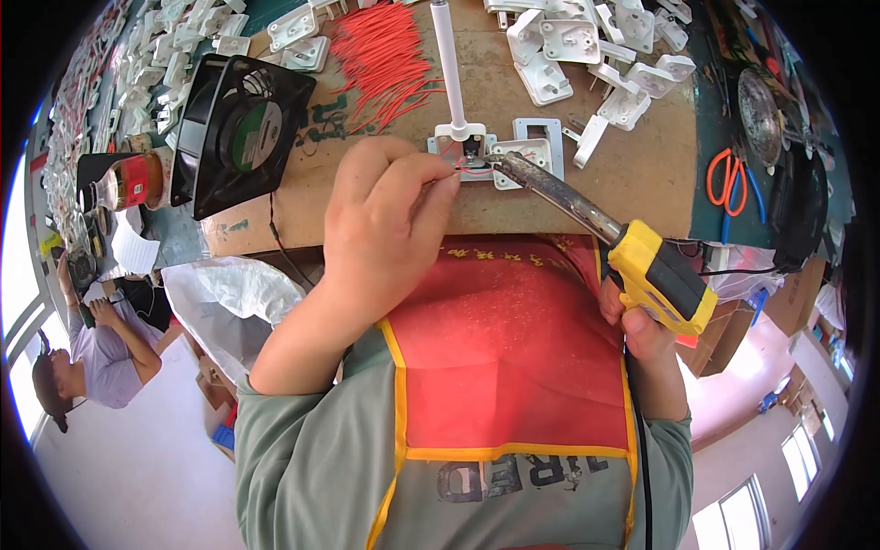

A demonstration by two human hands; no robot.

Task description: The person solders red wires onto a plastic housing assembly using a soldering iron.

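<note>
My left hand (385, 206) pinches a thin red wire (470, 169) between thumb and fingertips, just left of a small white plastic housing (521, 165) at the bench's front middle. Below and right of it, my right hand (642, 325) wraps round the handle of a yellow and black soldering iron (662, 275). The iron's dark shaft slants up and left, and its tip lies by the wire's end. Whether tip and wire touch is too small to tell. A white upright rod (449, 69) on a white base stands right behind the spot.
Loose red wires (385, 60) lie at the back middle. White plastic housings (596, 55) are heaped at back right, more (174, 55) at back left. Left stand a black fan (243, 133) and a jar (128, 181); right lie orange-handled scissors (726, 183). Another person (105, 344) sits far left.
</note>
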